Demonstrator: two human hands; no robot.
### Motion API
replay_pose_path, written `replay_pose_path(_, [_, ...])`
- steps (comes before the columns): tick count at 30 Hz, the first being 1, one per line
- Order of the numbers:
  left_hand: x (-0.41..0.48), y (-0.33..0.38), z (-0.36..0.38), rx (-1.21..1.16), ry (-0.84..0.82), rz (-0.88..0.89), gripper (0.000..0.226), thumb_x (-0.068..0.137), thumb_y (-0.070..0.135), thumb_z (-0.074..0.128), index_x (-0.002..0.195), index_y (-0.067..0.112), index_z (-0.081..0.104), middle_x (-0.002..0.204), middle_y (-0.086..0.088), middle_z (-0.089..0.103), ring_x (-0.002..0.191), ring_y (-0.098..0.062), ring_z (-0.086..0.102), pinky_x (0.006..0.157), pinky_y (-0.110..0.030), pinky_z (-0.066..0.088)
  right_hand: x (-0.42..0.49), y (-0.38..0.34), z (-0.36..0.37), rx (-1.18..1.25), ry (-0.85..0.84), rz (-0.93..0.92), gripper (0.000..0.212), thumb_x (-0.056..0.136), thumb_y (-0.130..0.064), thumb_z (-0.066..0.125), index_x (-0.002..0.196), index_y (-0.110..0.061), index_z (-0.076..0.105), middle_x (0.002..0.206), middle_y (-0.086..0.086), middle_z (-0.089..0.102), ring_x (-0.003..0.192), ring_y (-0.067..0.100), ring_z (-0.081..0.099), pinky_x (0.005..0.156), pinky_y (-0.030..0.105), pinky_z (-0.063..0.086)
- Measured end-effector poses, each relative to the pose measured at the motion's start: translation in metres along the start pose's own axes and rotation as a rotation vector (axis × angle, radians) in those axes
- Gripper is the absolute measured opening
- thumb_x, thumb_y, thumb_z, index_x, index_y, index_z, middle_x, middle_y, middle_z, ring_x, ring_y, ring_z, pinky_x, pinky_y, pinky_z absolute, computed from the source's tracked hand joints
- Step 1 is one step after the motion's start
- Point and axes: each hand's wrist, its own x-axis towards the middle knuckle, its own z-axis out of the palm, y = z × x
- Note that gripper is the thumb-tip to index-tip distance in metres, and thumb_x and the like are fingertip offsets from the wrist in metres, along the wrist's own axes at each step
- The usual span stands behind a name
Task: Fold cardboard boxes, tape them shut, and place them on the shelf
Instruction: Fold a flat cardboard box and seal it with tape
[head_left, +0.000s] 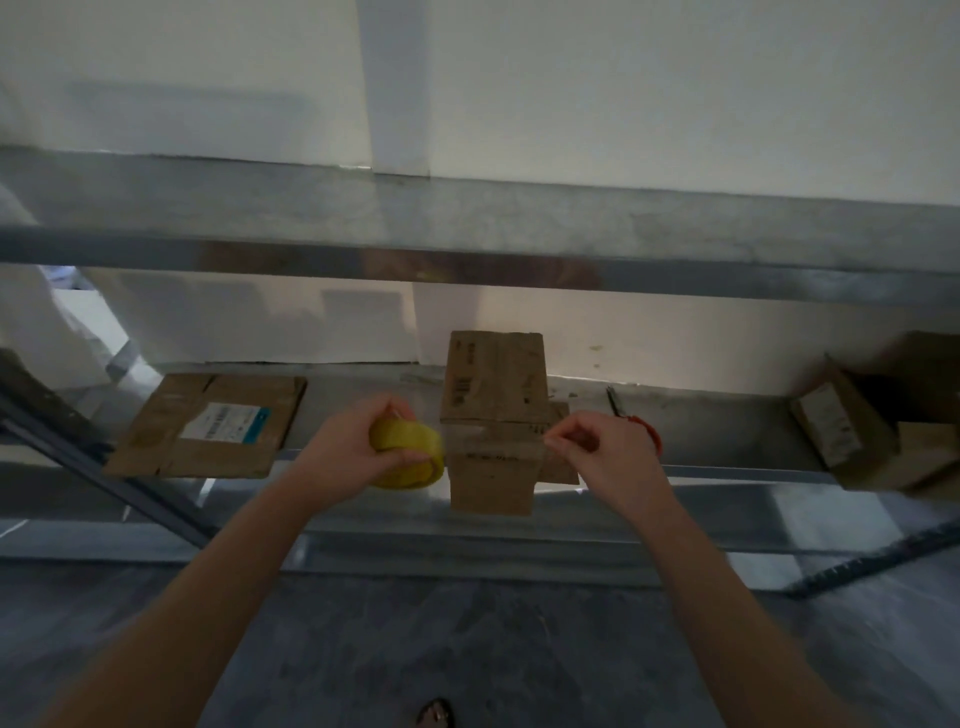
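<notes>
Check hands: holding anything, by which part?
Left hand grips the yellow tape roll around its rim. Right hand pinches what looks like the tape's free end, pulled across the box.

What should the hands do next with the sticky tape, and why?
Probably press the stretched tape down onto the box. The left hand grips the yellow tape roll, the right hand pinches the tape's end, and the strip seems to span the box.

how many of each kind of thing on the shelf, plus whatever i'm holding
flattened box: 1
built boxes: 3, middle box, labelled right box, dark box behind it; pile cut off, maybe more
yellow tape roll: 1, gripped by left hand, its tape strip pinched by right hand
red-handled scissors: 1
total: 6
</notes>
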Motion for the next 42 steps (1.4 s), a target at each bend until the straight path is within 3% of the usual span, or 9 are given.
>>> replay_pose_path(6, [0.020, -0.001, -0.016, -0.018, -0.108, -0.048, 0.032, 0.075, 0.041, 0.077, 0.102, 0.034, 0.061, 0.099, 0.011, 0.063, 0.091, -0.009, 0.059, 0.078, -0.032, 0.052, 0.019, 0.006, -0.005, 0.032, -0.033, 0.060, 0.004, 0.089, -0.029, 0.069, 0.093, -0.028, 0.070, 0.089, -0.016, 0.068, 0.086, -0.005, 0.059, 0.072, 0.006, 0.038])
replay_pose_path(11, [0.033, -0.020, -0.016, 0.467, 0.011, 0.088, 0.035, 0.081, 0.045, 0.069, 0.113, 0.035, 0.060, 0.112, 0.012, 0.061, 0.104, -0.013, 0.055, 0.084, -0.033, 0.045, 0.035, 0.008, -0.003, -0.049, -0.001, 0.068, 0.004, 0.090, -0.032, 0.067, 0.088, -0.034, 0.065, 0.087, -0.016, 0.067, 0.085, -0.003, 0.062, 0.077, 0.013, 0.045])
replay_pose_path(18, [0.045, -0.041, -0.020, -0.045, -0.151, -0.052, 0.037, 0.076, 0.040, 0.077, 0.107, 0.035, 0.059, 0.106, 0.009, 0.061, 0.094, -0.007, 0.057, 0.074, -0.025, 0.047, 0.044, 0.032, -0.013, 0.061, 0.008, 0.156, 0.008, 0.086, -0.030, 0.072, 0.084, -0.037, 0.068, 0.080, -0.015, 0.072, 0.080, -0.001, 0.067, 0.082, 0.022, 0.052])
replay_pose_path(20, [0.049, -0.045, -0.022, -0.031, -0.204, -0.061, 0.040, 0.072, 0.048, 0.074, 0.108, 0.035, 0.061, 0.105, 0.012, 0.062, 0.094, -0.007, 0.059, 0.077, -0.028, 0.050, 0.045, 0.036, -0.015, 0.078, -0.031, 0.165, 0.008, 0.086, -0.031, 0.072, 0.084, -0.037, 0.068, 0.082, -0.015, 0.072, 0.080, -0.002, 0.067, 0.082, 0.019, 0.050])
replay_pose_path(23, [0.057, -0.047, -0.018, 0.021, -0.225, -0.086, 0.031, 0.081, 0.035, 0.075, 0.109, 0.034, 0.063, 0.103, 0.013, 0.064, 0.095, -0.007, 0.059, 0.082, -0.029, 0.048, 0.052, 0.040, -0.010, 0.070, -0.081, 0.192, 0.011, 0.087, -0.030, 0.072, 0.084, -0.038, 0.066, 0.086, -0.016, 0.070, 0.085, -0.001, 0.065, 0.084, 0.018, 0.048])
replay_pose_path(29, [0.074, -0.053, -0.005, 0.027, -0.236, -0.154, 0.028, 0.082, 0.029, 0.074, 0.108, 0.032, 0.065, 0.101, 0.011, 0.065, 0.094, -0.007, 0.059, 0.078, -0.026, 0.045, 0.073, 0.057, 0.000, 0.018, -0.101, 0.242, 0.010, 0.086, -0.035, 0.073, 0.081, -0.042, 0.068, 0.082, -0.017, 0.072, 0.083, 0.002, 0.068, 0.088, 0.031, 0.054])
replay_pose_path(32, [0.079, -0.056, -0.003, 0.050, -0.239, -0.175, 0.030, 0.081, 0.029, 0.075, 0.109, 0.035, 0.064, 0.101, 0.015, 0.062, 0.093, -0.004, 0.057, 0.076, -0.025, 0.043, 0.082, 0.065, 0.005, 0.032, -0.112, 0.249, 0.006, 0.085, -0.036, 0.073, 0.083, -0.040, 0.069, 0.081, -0.016, 0.073, 0.081, 0.001, 0.068, 0.086, 0.029, 0.054])
replay_pose_path(38, [0.087, -0.066, 0.012, 0.014, -0.263, -0.229, 0.027, 0.080, 0.027, 0.076, 0.104, 0.033, 0.065, 0.100, 0.012, 0.065, 0.093, -0.006, 0.059, 0.075, -0.022, 0.044, 0.090, 0.074, 0.012, 0.193, -0.178, 0.304, 0.008, 0.087, -0.025, 0.072, 0.086, -0.032, 0.069, 0.080, -0.014, 0.072, 0.079, 0.000, 0.068, 0.079, 0.018, 0.050])
replay_pose_path(42, [0.088, -0.068, 0.026, -0.039, -0.286, -0.242, 0.025, 0.082, 0.022, 0.074, 0.104, 0.030, 0.065, 0.098, 0.008, 0.067, 0.092, -0.007, 0.062, 0.077, -0.022, 0.046, 0.087, 0.086, 0.031, 0.424, -0.172, 0.375, 0.015, 0.089, -0.013, 0.070, 0.090, -0.027, 0.069, 0.093, -0.004, 0.072, 0.095, 0.016, 0.069, 0.090, 0.028, 0.054])
